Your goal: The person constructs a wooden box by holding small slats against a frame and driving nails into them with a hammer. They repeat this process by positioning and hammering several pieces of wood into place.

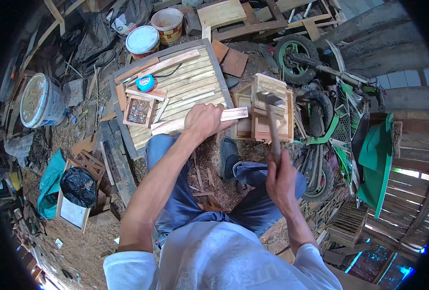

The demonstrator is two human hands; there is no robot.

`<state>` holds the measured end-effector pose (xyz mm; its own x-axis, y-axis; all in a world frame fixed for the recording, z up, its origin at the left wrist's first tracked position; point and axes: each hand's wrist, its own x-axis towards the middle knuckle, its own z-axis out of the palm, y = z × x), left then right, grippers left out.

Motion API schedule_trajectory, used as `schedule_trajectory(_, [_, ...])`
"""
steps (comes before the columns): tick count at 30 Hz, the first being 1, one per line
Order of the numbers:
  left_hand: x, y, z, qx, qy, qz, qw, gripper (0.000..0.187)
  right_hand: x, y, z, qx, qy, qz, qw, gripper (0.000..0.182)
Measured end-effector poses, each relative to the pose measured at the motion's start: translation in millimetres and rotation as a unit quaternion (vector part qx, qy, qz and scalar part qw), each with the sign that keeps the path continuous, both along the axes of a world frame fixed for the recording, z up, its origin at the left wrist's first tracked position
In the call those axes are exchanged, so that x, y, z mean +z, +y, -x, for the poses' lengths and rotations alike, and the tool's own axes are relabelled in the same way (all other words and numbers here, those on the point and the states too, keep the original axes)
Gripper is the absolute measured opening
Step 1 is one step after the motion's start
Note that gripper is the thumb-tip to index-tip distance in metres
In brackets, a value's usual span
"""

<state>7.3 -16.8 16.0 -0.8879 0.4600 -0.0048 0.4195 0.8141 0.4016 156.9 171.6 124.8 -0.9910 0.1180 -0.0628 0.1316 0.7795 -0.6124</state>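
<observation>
My left hand (204,119) is closed around a light wooden strip (235,113), which lies over the front right corner of a slatted wooden worktop (190,72). A hammer (275,133) stands raised in my right hand (281,181), its fingers wrapped around the handle and its metal head up in front of the stacked wooden frames (276,121). Beyond my left hand, a small wooden box (139,110) holds what look like nails. Behind that box sits a blue tape measure (145,82), among several loose wooden strips on the worktop.
Two buckets, one with a white lid (142,39) and one open (167,23), stand behind the worktop. A larger white bucket (43,101) is at the left. To the right are a green motorbike (328,125) and a green plastic piece (376,166). Wood scraps litter the ground.
</observation>
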Motion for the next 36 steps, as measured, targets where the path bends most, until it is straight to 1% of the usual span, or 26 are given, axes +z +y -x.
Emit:
schedule_trajectory(2, [0,0,-1,0.011,0.003,-0.012,1.0,0.057,12,0,3,0.003,0.056,0.028,0.998,0.007])
schedule_trajectory(3, [2,-2,-1,0.018,0.024,-0.04,0.999,0.057,13,1,2,-0.016,0.046,0.035,0.998,0.008])
schedule_trajectory(6, [-3,-1,5,0.021,0.019,-0.025,0.999,0.058,15,-2,3,-0.057,0.006,0.032,0.998,0.011])
schedule_trajectory(7, [-7,0,6,0.015,0.017,-0.026,0.999,0.058,14,-3,3,-0.056,0.017,0.028,0.998,0.012])
schedule_trajectory(10, [-11,2,6,0.013,0.022,-0.015,1.0,0.059,5,-1,-2,-0.086,-0.019,0.066,0.994,0.012])
schedule_trajectory(13, [-5,2,4,0.001,0.033,-0.027,0.999,0.059,12,1,-3,-0.081,-0.065,0.071,0.992,0.014])
schedule_trajectory(16, [-4,4,3,0.006,0.017,-0.006,1.0,0.059,8,0,-2,-0.05,-0.024,0.093,0.994,0.015])
schedule_trajectory(19, [-2,4,0,0.018,0.014,-0.011,1.0,0.058,2,-6,-1,-0.047,-0.032,0.125,0.991,0.017])
schedule_trajectory(22, [-7,3,-1,0.012,0.041,-0.034,0.999,0.058,-19,-10,0,-0.031,-0.025,0.083,0.996,0.018])
schedule_trajectory(23, [-8,3,-1,0.015,0.028,-0.03,0.999,0.058,-36,-5,0,-0.002,-0.03,0.043,0.999,0.016])
schedule_trajectory(26, [-6,2,2,0.017,0.014,-0.023,1.0,0.058,-39,-1,2,0.024,-0.103,0.02,0.994,0.013])
schedule_trajectory(27, [-7,2,2,0.017,0.018,-0.025,0.999,0.058,-24,-9,4,0.009,-0.094,0.049,0.994,0.012])
schedule_trajectory(29, [-10,3,1,0.013,0.015,-0.025,0.999,0.057,2,-19,6,0.001,-0.037,0.06,0.998,0.012])
schedule_trajectory(31, [-9,3,2,0.013,0.006,-0.018,1.0,0.057,5,-20,3,-0.008,0.013,0.063,0.998,0.014])
schedule_trajectory(32, [-9,4,1,0.014,0.005,-0.022,1.0,0.058,-11,-14,0,-0.009,-0.004,0.033,0.999,0.014])
schedule_trajectory(34, [-8,3,0,0.02,0.006,-0.028,0.999,0.059,-58,4,-3,-0.007,-0.034,-0.026,0.999,0.013])
schedule_trajectory(35, [-6,3,-1,0.016,0.001,-0.022,1.0,0.059,-66,9,0,-0.017,-0.09,-0.056,0.994,0.015])
schedule_trajectory(36, [-6,4,-1,0.012,-0.003,-0.014,1.0,0.059,-58,6,1,-0.03,-0.069,-0.034,0.997,0.014])
